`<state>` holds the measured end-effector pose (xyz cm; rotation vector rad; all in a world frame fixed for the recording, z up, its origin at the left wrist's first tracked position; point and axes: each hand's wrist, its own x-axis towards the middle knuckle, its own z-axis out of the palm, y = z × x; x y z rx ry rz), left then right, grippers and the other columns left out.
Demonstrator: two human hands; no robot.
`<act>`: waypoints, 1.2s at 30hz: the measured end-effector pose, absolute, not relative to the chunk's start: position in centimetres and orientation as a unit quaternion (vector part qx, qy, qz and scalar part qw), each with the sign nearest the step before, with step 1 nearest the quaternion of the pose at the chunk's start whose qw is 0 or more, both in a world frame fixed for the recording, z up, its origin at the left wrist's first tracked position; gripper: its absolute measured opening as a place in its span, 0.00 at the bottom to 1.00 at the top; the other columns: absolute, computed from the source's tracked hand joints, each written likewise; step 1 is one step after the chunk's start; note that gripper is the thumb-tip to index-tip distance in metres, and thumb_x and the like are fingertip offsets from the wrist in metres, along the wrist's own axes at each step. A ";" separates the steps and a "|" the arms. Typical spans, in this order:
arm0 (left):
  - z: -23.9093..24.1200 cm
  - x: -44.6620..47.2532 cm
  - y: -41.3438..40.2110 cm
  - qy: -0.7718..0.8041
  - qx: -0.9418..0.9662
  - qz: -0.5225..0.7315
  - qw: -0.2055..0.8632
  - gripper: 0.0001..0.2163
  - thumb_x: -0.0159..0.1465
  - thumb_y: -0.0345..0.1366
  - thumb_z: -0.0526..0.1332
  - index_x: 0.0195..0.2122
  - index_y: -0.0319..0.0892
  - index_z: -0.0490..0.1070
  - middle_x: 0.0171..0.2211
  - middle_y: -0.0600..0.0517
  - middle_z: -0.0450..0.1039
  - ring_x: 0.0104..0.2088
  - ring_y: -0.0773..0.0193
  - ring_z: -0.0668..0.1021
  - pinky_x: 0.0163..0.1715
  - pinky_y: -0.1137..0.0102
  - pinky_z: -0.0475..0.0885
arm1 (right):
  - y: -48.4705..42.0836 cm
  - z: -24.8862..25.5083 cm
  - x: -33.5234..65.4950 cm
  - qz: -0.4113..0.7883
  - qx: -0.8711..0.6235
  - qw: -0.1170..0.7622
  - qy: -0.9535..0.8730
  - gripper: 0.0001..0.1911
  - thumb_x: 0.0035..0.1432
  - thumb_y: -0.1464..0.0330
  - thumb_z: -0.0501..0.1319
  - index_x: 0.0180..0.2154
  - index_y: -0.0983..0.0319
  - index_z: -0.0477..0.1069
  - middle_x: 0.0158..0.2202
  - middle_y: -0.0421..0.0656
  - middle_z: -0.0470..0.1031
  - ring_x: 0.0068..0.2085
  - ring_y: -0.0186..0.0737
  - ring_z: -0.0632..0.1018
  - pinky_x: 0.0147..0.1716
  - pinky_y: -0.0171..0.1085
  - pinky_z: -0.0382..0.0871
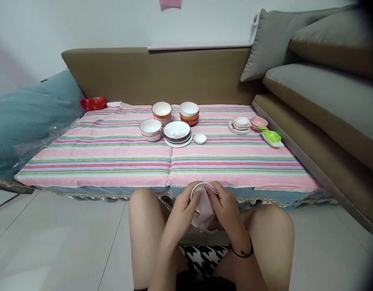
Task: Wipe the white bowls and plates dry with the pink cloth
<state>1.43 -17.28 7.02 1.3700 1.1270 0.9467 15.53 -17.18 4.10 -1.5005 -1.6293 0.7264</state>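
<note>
No readable text, brand or number shows anywhere — only a few marks that could be mistaken for it. On the blue cover [28, 109] at the left sits a small dark tag [44, 80], too small to make out. The pink paper [170, 3] on the wall [113, 24] is cut off by the top edge, and no writing can be read on it. The top plate [176, 128] of the central stack carries a decorative pattern — not legible lettering.
</note>
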 end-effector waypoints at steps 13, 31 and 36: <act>7.3 0.1 -18.8 0.478 0.546 0.357 0.589 0.25 0.63 0.36 0.52 0.63 0.50 0.53 0.48 0.50 0.70 0.30 0.65 0.75 0.32 0.69 0.74 | -18.2 5.5 13.2 0.345 -0.558 0.597 -0.463 0.13 0.49 0.67 0.64 0.39 0.61 0.72 0.39 0.46 0.77 0.39 0.43 0.77 0.39 0.39 0.71; 13.8 2.5 -7.8 0.441 0.612 0.454 0.474 0.10 0.63 0.38 0.53 0.44 0.41 0.64 0.26 0.54 0.67 0.19 0.68 0.70 0.16 0.73 0.68 | -9.0 12.2 16.7 0.320 -0.419 0.605 -0.596 0.16 0.57 0.66 0.59 0.48 0.58 0.73 0.48 0.47 0.72 0.49 0.42 0.73 0.48 0.40 0.68; 13.8 2.8 -2.2 0.437 0.646 0.440 0.445 0.07 0.64 0.38 0.52 0.41 0.43 0.62 0.24 0.57 0.64 0.16 0.69 0.69 0.15 0.73 0.68 | -2.9 11.6 18.2 0.365 -0.431 0.598 -0.569 0.18 0.52 0.63 0.63 0.45 0.62 0.73 0.44 0.48 0.76 0.43 0.44 0.77 0.41 0.39 0.72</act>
